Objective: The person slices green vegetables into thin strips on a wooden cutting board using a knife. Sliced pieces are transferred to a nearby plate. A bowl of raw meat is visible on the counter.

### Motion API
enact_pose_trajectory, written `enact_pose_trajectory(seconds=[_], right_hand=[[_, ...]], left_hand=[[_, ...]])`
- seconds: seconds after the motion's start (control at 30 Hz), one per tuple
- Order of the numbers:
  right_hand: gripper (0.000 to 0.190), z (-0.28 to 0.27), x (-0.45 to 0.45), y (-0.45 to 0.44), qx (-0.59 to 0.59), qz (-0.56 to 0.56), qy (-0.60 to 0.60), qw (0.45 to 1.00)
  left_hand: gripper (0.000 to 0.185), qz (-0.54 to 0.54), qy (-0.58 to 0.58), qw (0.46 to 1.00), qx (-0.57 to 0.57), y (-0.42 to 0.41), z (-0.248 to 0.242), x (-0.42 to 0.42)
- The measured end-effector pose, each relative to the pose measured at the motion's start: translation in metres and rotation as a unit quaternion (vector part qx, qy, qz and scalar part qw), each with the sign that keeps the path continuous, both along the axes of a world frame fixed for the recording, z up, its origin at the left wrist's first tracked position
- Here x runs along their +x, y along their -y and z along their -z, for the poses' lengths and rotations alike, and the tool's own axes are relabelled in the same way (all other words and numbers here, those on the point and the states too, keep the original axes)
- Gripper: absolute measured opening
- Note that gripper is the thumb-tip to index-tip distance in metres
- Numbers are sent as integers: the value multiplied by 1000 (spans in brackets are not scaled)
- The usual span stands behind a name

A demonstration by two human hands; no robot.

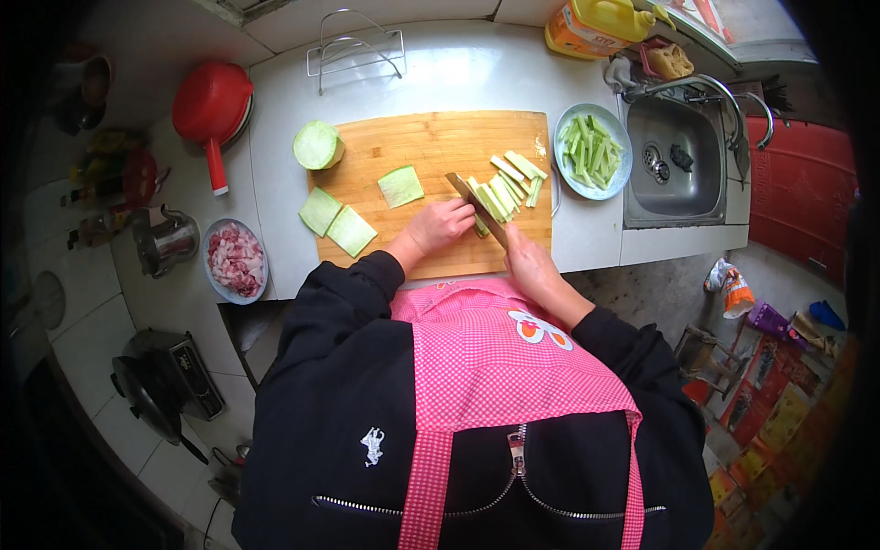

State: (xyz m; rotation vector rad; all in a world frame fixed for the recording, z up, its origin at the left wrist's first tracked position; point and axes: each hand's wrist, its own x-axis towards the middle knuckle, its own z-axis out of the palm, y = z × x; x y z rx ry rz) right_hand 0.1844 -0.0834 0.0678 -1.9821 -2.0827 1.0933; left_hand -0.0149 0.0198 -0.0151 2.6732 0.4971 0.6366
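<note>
My right hand (528, 261) is closed round the handle of a kitchen knife (487, 218), its blade over pale green gourd pieces on a wooden cutting board (412, 141). Curled beside the blade, my left hand (443, 223) presses on the gourd being cut, most of which its fingers hide. Several cut gourd sticks (505, 194) lie right of the knife. A square gourd slab (401, 186) rests left of it, and two more slabs (352, 230) lie at the board's left edge. A thick gourd chunk (318, 145) stands at the upper left corner. Gourd sticks fill a plate (562, 175).
A bowl of cut raw meat (263, 292), a metal pitcher (168, 240) and a red pan (210, 100) are at the left. Behind the board stands a wire rack (363, 55). At the right are an oil jug (591, 27) and a sink with a faucet (636, 213).
</note>
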Motion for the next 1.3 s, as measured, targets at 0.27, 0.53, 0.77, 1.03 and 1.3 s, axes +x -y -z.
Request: enact_pose_trajectory(seconds=[0.27, 0.53, 0.77, 1.03, 1.3], right_hand=[[25, 25, -15, -18, 29, 5, -5, 1000], [39, 49, -16, -6, 58, 71, 10, 996], [48, 7, 9, -4, 50, 87, 7, 995], [46, 11, 14, 22, 56, 52, 10, 997], [39, -1, 14, 16, -12, 77, 10, 997]], left_hand=[[8, 16, 24, 1000, 9, -3, -2, 0], [24, -19, 19, 1000, -8, 4, 3, 1], [30, -103, 22, 994, -40, 17, 5, -1], [27, -107, 13, 994, -31, 24, -4, 4], [17, -110, -24, 991, -65, 30, 0, -1]])
